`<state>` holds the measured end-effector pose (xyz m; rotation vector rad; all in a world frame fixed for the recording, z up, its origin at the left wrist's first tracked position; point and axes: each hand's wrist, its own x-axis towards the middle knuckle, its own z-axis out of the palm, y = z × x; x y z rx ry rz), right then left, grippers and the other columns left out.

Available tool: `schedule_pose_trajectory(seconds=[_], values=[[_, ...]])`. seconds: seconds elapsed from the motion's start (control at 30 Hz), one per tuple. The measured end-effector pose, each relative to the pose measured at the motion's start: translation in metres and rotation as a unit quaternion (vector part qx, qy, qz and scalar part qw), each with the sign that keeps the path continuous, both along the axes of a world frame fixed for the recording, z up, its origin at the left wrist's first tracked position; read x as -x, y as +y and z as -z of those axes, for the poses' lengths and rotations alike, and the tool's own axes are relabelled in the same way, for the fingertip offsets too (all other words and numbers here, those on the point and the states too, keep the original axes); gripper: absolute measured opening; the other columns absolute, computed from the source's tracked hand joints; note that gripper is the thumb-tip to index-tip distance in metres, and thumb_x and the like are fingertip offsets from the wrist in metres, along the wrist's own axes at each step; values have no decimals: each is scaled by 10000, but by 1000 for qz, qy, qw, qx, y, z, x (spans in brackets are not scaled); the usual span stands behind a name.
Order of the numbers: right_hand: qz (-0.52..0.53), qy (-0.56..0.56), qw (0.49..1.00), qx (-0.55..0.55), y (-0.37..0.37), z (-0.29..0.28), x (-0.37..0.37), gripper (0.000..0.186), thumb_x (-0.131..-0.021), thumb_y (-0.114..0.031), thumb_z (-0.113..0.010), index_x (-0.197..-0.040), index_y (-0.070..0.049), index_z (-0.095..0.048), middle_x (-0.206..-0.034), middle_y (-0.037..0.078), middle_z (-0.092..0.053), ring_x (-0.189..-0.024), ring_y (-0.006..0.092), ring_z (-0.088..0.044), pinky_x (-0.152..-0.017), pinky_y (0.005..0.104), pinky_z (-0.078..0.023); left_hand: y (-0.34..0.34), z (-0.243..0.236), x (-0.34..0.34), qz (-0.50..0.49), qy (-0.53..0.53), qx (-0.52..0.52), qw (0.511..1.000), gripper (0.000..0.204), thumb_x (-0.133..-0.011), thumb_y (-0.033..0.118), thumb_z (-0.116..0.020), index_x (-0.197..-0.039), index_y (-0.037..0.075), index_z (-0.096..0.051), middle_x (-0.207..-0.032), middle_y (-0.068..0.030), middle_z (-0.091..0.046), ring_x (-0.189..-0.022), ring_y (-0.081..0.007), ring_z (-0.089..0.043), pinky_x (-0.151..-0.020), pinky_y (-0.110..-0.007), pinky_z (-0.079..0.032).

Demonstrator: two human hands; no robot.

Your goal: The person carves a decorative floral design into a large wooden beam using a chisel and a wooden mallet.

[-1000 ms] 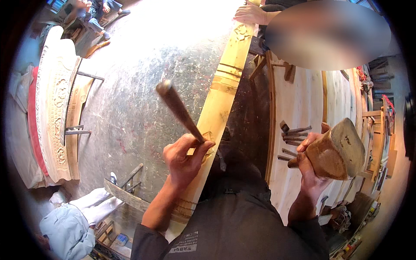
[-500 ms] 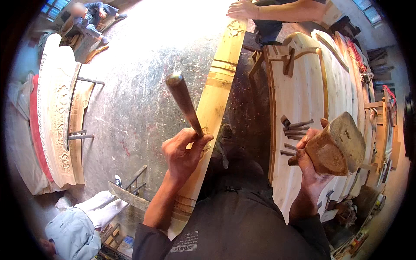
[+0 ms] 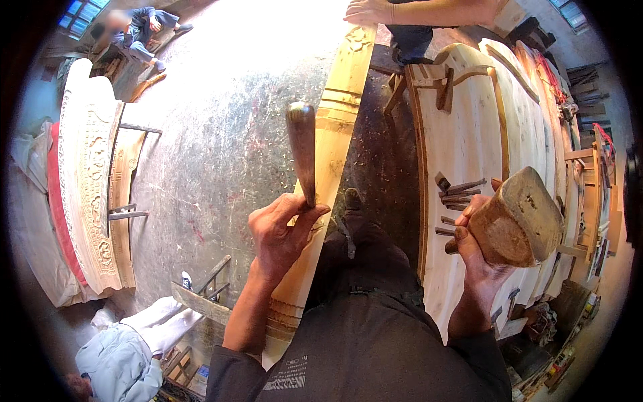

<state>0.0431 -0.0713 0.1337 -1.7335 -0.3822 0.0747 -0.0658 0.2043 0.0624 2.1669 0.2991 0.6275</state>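
Note:
My left hand grips a wood carving chisel low on its shaft, the dark handle pointing up. The chisel's lower end meets the long wooden beam; the hand hides its cutting edge. Carved grooves and a floral relief show on the beam's far part. Out to the right, my right hand is wrapped round the handle of a worn wooden mallet, its head raised apart from the chisel. At the beam's far end rests another person's hand.
Several chisels lie on wide pale boards at my right. Carved panels stand at the left by a small bench. One person is at the lower left, another sits at the far left.
The chisel's handle has swung from leaning left to nearly upright. The mallet has barely moved. The other person's hand at the beam's far end has shifted slightly.

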Motion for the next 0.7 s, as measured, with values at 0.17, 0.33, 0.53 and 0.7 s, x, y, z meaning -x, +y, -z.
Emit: schedule_pose_trajectory(seconds=[0.17, 0.33, 0.53, 0.7], values=[[68, 94, 992, 57, 6, -12, 6, 398, -825, 48, -837, -1192, -17, -697, -1076, 100, -749, -1005, 200, -724, -888, 340, -596, 4, -1, -1, 46, 3, -18, 999, 225, -779, 84, -900, -895, 32, -713, -745, -100, -685, -598, -228, -663, -548, -343, -508], [46, -27, 996, 74, 10, -5, -3, 543, -792, 43, -842, -1285, 18, -615, -1113, 123, -729, -978, 193, -714, -831, 320, -595, 11, -6, -6, 84, 29, -42, 995, 219, -769, 100, -904, -875, 42, -722, -740, -92, -688, -597, -225, -664, -550, -345, -507], [10, -256, 963, 82, 51, -51, -52, 529, -764, -15, -900, -1235, 18, -662, -1138, 132, -745, -1019, 205, -730, -894, 358, -589, 11, -11, -12, 105, 50, -26, 993, 215, -751, 111, -917, -820, 43, -725, -703, -74, -685, -582, -206, -652, -538, -346, -491], [-58, -386, 897, 208, 71, -69, -66, 663, -727, -67, -917, -1337, -11, -663, -1135, 139, -752, -1004, 240, -743, -875, 335, -581, 14, -16, -7, 125, 50, -89, 987, 252, -774, 160, -907, -917, 58, -727, -746, -87, -681, -596, -245, -667, -544, -362, -511]])
